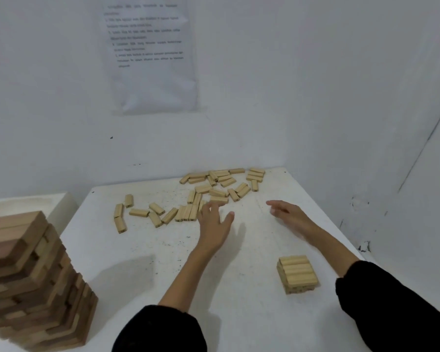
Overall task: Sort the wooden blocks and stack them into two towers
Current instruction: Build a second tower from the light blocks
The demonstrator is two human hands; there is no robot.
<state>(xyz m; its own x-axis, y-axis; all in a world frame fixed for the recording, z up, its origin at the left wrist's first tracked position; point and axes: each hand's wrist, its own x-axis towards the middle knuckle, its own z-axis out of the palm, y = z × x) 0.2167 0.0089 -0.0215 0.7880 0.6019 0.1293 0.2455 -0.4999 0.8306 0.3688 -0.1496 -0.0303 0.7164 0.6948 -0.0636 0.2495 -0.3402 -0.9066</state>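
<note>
Several small pale wooden blocks lie scattered across the far half of the white table. A tall tower of larger, darker blocks stands at the near left edge. A low stack of small pale blocks sits near the right. My left hand is stretched out with fingers spread, its fingertips at the edge of the scattered blocks, holding nothing. Farther right, my right hand hovers over bare table with relaxed fingers, and it too is empty.
White walls close in behind and to the right of the table, with a printed sheet taped on the back wall. A second white surface adjoins the table at the far left.
</note>
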